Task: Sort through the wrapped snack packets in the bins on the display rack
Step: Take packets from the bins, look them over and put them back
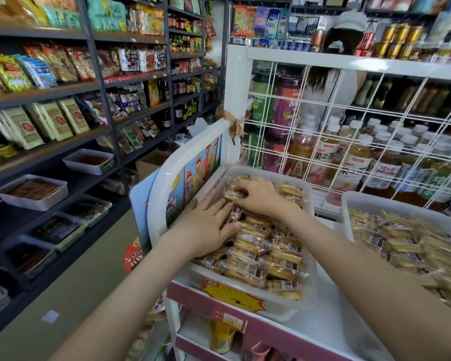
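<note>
right hand (pixel 255 198) pinched one biscuit packet (pixel 231 193) at the back of the left bin (pixel 268 171) | left hand (pixel 206 226) lay flat, fingers straight, on the packets (pixel 255 231) beside it | right bin (pixel 375 199) full, no hand in it | sorting looked barely begun, lots left

The snack packets (pixel 255 246) wore clear, glossy, crinkled plastic film; their bin (pixel 309 204) was smooth, translucent plastic. The rack (pixel 162 183) looked smooth, glossy white, with white-coated wire mesh (pixel 346 142) along its back edge. At its back left corner hung a bow (pixel 235 122) of crumpled brown paper.
</note>
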